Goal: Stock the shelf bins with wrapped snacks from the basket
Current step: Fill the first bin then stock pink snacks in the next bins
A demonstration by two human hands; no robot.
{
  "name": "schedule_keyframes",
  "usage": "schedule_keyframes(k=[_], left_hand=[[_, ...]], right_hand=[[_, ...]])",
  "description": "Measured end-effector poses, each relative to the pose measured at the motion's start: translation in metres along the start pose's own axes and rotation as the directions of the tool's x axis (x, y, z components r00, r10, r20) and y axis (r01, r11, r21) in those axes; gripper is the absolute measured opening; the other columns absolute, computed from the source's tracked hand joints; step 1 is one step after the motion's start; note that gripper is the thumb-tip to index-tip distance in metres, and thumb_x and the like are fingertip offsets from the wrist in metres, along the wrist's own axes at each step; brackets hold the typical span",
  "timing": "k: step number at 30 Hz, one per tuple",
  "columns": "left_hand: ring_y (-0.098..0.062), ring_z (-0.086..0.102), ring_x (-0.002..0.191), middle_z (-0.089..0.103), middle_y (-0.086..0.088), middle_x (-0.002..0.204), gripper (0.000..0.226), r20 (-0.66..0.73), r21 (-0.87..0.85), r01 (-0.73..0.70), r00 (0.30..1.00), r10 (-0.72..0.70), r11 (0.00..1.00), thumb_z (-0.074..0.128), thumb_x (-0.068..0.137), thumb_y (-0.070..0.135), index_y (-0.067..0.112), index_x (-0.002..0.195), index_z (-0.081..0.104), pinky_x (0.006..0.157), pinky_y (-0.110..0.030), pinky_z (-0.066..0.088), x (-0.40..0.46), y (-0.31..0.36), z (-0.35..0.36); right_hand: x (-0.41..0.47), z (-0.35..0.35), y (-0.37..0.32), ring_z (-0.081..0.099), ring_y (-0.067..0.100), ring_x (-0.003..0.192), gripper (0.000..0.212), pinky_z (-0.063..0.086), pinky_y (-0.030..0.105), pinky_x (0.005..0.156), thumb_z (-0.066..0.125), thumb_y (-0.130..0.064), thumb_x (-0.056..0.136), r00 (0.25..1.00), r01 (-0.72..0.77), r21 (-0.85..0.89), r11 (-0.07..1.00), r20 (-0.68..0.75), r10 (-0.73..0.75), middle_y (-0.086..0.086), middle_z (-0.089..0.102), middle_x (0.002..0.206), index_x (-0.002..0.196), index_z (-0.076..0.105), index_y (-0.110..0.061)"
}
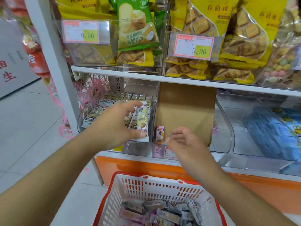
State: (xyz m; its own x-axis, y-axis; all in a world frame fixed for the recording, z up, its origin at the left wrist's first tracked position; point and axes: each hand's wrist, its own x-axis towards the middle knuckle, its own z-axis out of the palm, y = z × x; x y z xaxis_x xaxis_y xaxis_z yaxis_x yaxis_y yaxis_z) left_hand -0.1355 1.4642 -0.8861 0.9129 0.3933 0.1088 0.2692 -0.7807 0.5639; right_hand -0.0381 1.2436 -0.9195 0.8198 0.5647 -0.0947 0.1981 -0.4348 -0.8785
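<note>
Head view: midway through placing, by the look of it, left hand [114, 126] pinching a wrapped snack bar [142, 121] end to end, thumb low, fingertips high, over the left shelf bin [84, 111]; long axis running front to back, far end tipped up; next, probably lowering it flat into the rows; right hand [182, 141] loosely curled, holding nothing, above the basket [146, 185] of snacks

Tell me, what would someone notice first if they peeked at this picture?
Probably the two bare hands in the middle: the left hand holds a white wrapped snack bar upright at the front of a clear bin of similar bars, the right hand beside it empty. Next, big yellow biscuit bags with 9.90 price tags on the upper shelf, and the red-and-white basket of snacks at the bottom.
</note>
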Motion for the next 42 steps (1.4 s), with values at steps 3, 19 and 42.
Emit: schedule_keyframes(k=[3,19,42], left_hand=[[-0.024,0.029,0.146,0.032,0.006,0.155,0.093,0.066,0.089,-0.02,0.998,0.015,0.996,0.088,0.069,0.06,0.05,0.149,0.042,0.12,-0.049,0.031,0.027,-0.015,0.003],[-0.027,0.01,0.152,0.013,0.012,0.168,0.053,0.072,0.245,-0.03,0.997,0.013,0.969,0.058,0.1,0.05,0.053,0.151,0.042,0.123,-0.056,0.009,0.037,-0.034,0.035],[-0.01,0.064,0.093,0.061,0.004,0.112,0.016,-0.106,-0.015,0.099,0.989,-0.1,0.995,0.058,0.099,0.027,0.024,0.111,0.068,0.092,-0.033,0.051,-0.104,-0.029,0.101]], right_hand=[[0.003,-0.005,0.015,0.056,-0.004,0.108,0.021,0.044,0.017,0.083,0.062,-0.041,0.101,0.999,-0.014,-0.152,0.988,-0.037,0.009,-0.019,0.06,0.124,0.121,0.057,-0.037],[0.006,-0.003,0.026,0.051,-0.001,0.118,0.021,0.035,0.009,0.084,0.061,-0.038,0.102,0.999,0.04,-0.27,0.962,0.006,-0.04,-0.018,0.058,0.126,0.123,0.057,-0.036],[-0.053,0.031,0.057,0.061,0.007,0.106,0.015,0.048,0.018,0.087,0.065,-0.024,0.101,0.951,0.162,-0.298,0.941,0.3,-0.068,-0.01,0.064,0.111,0.117,0.064,-0.022]])
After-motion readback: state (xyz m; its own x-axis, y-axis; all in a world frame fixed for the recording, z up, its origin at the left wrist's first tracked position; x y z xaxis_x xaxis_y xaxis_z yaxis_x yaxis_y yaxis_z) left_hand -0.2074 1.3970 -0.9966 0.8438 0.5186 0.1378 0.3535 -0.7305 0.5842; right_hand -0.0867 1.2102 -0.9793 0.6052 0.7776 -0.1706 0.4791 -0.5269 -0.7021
